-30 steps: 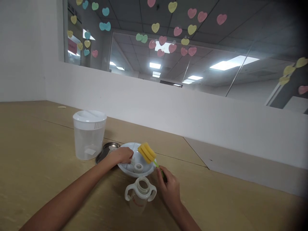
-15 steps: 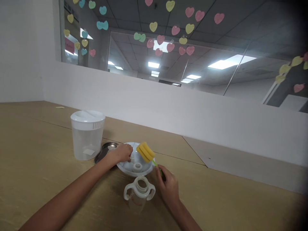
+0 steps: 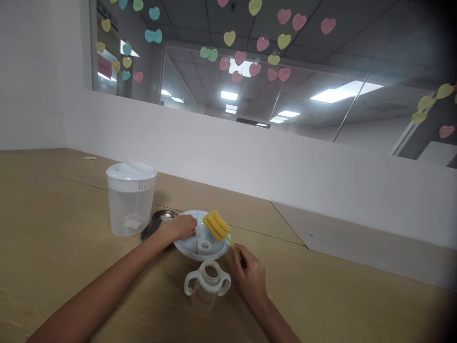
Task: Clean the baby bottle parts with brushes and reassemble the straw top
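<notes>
My left hand (image 3: pixel 178 227) rests over a shallow white plastic bowl (image 3: pixel 187 247), its fingertips pinching a small white piece (image 3: pixel 196 231). My right hand (image 3: pixel 250 275) grips the green handle (image 3: pixel 236 250) of a bottle brush with a yellow sponge head (image 3: pixel 216 226), which leans over the bowl. A white ring (image 3: pixel 204 247) sits inside the bowl. Just in front of the bowl, near my right hand, stands a clear baby bottle (image 3: pixel 207 286) with two white handles and no teat.
A clear plastic tub with a white lid (image 3: pixel 131 200) stands left of a dark metal dish (image 3: pixel 156 225), which is partly under the bowl. All stand on a tan wooden table (image 3: pixel 60 224). A low white wall (image 3: pixel 228 176) runs behind, below a glass window with paper hearts (image 3: pixel 250 81).
The view has shifted slightly. My hands, the brush and the bowl keep nearly the same positions, with no visible grasp or release.
</notes>
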Action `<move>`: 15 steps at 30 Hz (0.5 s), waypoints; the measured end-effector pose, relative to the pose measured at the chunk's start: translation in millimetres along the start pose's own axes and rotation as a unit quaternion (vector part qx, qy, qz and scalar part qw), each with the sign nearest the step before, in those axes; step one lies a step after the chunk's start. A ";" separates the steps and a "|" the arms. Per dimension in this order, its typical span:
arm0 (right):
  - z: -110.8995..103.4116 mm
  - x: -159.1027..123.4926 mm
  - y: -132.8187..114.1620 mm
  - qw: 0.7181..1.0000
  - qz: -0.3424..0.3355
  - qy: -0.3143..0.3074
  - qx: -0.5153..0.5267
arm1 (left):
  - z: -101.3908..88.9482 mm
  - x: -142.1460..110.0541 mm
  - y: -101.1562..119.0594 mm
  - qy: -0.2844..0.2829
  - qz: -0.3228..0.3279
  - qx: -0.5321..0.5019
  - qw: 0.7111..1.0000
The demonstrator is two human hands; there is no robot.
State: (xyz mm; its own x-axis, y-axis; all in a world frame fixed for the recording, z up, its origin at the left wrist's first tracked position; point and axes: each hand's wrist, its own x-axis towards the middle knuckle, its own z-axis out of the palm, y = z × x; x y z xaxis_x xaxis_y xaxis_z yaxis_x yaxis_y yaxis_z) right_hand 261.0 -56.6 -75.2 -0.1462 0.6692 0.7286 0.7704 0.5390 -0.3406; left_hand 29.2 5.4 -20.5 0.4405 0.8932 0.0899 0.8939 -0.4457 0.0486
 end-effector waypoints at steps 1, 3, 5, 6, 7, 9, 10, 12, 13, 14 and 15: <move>-0.3 0.2 -0.1 1.000 0.001 -0.004 -0.002 | -2.2 -0.3 -1.5 0.000 -0.002 -0.009 1.000; -0.4 0.4 0.1 1.000 0.010 -0.013 -0.006 | -9.7 -1.7 -4.2 0.005 -0.002 -0.030 1.000; 0.4 0.5 1.1 0.999 0.023 -0.028 -0.012 | -20.6 -4.7 -5.5 0.017 0.010 -0.056 0.998; 1.0 0.6 1.8 0.999 0.028 -0.034 -0.014 | -26.6 -6.7 -5.4 0.024 0.019 -0.070 0.997; 1.6 0.8 2.5 0.999 0.033 -0.040 -0.014 | -32.7 -9.0 -4.9 0.031 0.030 -0.081 0.996; 2.4 1.4 3.2 0.998 0.037 -0.048 -0.007 | -43.8 -14.1 -3.4 0.047 0.054 -0.114 0.991; 2.4 1.9 3.1 0.998 0.040 -0.049 -0.002 | -48.5 -16.7 -2.8 0.057 0.066 -0.136 0.987; 1.4 2.9 1.7 0.998 0.046 -0.048 0.008 | -56.1 -21.5 -2.5 0.083 0.085 -0.185 0.976; 0.6 3.3 0.7 0.998 0.048 -0.046 0.013 | -59.1 -23.5 -3.0 0.097 0.090 -0.203 0.970; -0.2 3.7 -0.4 0.998 0.049 -0.044 0.016 | -61.6 -25.3 -3.6 0.111 0.090 -0.214 0.966; -0.9 4.0 -1.3 0.998 0.052 -0.042 0.017 | -63.7 -26.7 -4.3 0.121 0.088 -0.217 0.965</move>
State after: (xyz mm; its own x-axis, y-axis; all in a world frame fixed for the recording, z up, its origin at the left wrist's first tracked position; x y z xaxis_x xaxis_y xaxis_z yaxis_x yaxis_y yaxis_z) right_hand 259.9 -55.1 -71.3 -0.1193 0.7627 0.6356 0.7624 0.4805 -0.4334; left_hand 8.3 -20.3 40.3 0.5022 0.7855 0.3616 0.6656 -0.6181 0.4183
